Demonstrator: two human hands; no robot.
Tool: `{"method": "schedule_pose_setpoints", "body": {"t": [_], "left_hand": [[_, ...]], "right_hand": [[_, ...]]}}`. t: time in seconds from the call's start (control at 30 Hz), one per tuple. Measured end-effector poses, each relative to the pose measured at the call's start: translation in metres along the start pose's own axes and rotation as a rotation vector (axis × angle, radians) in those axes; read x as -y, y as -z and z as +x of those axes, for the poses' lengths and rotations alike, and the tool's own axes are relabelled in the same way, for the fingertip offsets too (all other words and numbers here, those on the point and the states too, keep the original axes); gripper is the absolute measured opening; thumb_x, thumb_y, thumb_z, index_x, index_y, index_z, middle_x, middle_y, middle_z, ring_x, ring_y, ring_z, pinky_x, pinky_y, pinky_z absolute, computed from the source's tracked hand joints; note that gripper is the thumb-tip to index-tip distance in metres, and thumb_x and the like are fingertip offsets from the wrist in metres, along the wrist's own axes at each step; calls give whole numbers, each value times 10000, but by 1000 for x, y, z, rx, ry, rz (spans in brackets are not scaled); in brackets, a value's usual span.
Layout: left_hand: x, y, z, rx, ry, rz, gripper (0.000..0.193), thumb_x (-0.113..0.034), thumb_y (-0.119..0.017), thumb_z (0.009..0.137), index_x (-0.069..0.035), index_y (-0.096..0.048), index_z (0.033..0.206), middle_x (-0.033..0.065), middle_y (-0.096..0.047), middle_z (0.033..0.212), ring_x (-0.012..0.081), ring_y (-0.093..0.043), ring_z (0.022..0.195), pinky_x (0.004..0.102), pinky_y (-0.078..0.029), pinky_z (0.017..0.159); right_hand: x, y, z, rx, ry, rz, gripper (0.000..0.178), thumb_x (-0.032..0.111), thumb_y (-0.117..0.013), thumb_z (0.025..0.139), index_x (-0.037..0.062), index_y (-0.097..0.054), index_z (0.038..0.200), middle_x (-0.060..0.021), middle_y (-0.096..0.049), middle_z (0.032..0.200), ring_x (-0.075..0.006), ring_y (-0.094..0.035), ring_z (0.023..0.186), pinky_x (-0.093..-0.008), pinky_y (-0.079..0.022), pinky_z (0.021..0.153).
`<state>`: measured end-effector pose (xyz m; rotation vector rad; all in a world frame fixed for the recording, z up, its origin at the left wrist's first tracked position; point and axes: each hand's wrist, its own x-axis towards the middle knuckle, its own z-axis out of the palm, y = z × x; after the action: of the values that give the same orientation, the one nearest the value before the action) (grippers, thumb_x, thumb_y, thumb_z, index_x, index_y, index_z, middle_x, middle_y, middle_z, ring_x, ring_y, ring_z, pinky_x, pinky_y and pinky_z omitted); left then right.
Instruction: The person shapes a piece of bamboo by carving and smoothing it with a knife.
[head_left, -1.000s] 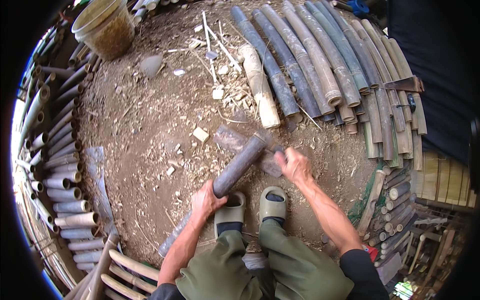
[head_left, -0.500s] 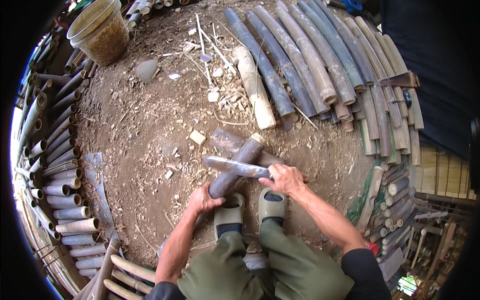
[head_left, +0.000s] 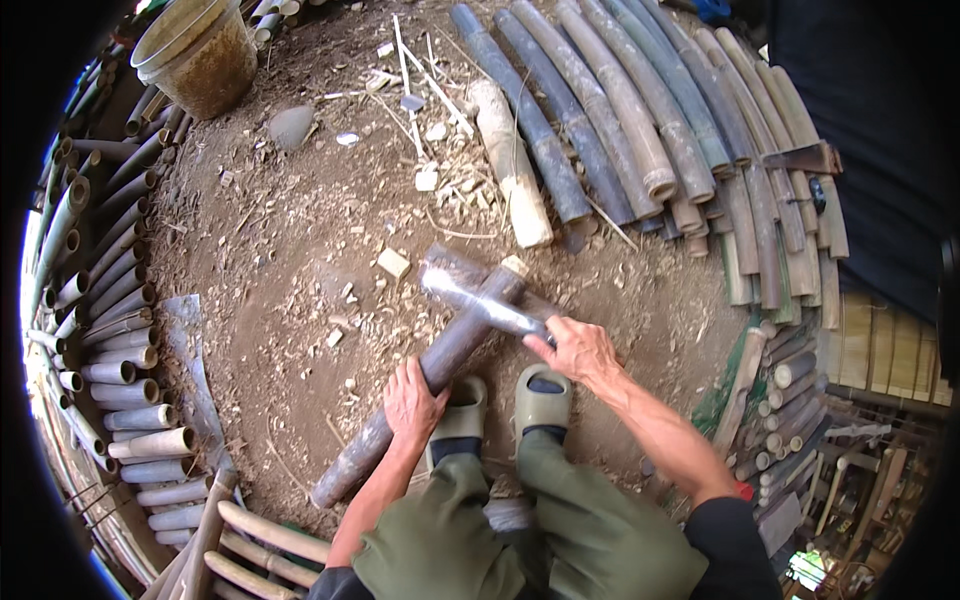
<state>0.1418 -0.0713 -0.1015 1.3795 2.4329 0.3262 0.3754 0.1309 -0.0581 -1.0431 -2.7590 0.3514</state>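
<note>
A dark bamboo pole slants from lower left to upper right in front of my feet. My left hand grips it around the middle. Its far end has a pale cut and rests across a short dark log on the ground. In my right hand is the handle of a machete, my fingers wrapped around it. The machete blade, blurred by motion, crosses the pole near its far end and points left. Whether it touches the bamboo I cannot tell.
Wood chips litter the dirt floor. Beyond lie a pale-ended bamboo length and a row of dark bamboo poles. Stacked bamboo lines the left, with a dirty bucket at the upper left. A saw-like blade lies on the right-hand poles.
The bamboo pole has tilted, its near end now showing at the lower left beyond my left hand. My right hand and the machete have shifted slightly away from me, toward the pole's far end.
</note>
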Motion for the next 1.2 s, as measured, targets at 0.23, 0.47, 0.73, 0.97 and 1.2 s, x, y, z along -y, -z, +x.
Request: {"method": "schedule_pose_setpoints", "body": {"t": [0.23, 0.47, 0.73, 0.97, 1.2], "left_hand": [[3, 6, -1, -49, -22, 44, 745, -453, -785, 763, -27, -501, 1304, 139, -589, 1064, 322, -591, 975, 444, -473, 838], [3, 20, 19, 105, -85, -165, 615, -456, -778, 770, -23, -537, 1134, 210, -641, 985, 402, -651, 915, 489, -529, 784], [8, 36, 42, 378, -13, -203, 672, -539, -743, 763, -41, -577, 1182, 257, -682, 1022, 453, -656, 939, 522, -525, 813], [28, 38, 45, 515, -13, -422, 818, -613, -749, 760, 26, -534, 1223, 292, -683, 1000, 428, -674, 961, 488, -521, 853], [36, 50, 49, 606, 21, -403, 951, -627, -724, 782, -11, -442, 1449, 250, -567, 1217, 405, -564, 1160, 458, -473, 971]], "right_hand": [[11, 37, 30, 357, -394, -12, 577, 634, -369, 1005, 127, -474, 749, -23, -463, 544, -103, -375, 410, -328, -356, 320], [-29, 2, 24, 8, -584, 184, 604, 645, -404, 997, 98, -532, 774, -39, -483, 525, -104, -415, 388, -313, -323, 324], [-27, -3, 36, -109, -683, 269, 609, 607, -447, 997, 38, -567, 814, -139, -578, 544, -254, -586, 495, -431, -436, 426], [-28, -6, 17, 123, -690, 205, 670, 706, -334, 980, 102, -538, 773, -86, -583, 595, -189, -528, 446, -382, -444, 386], [-18, -14, 16, -36, -267, 78, 698, 731, -300, 972, 106, -533, 766, -20, -490, 520, -109, -424, 402, -323, -327, 330]]}}
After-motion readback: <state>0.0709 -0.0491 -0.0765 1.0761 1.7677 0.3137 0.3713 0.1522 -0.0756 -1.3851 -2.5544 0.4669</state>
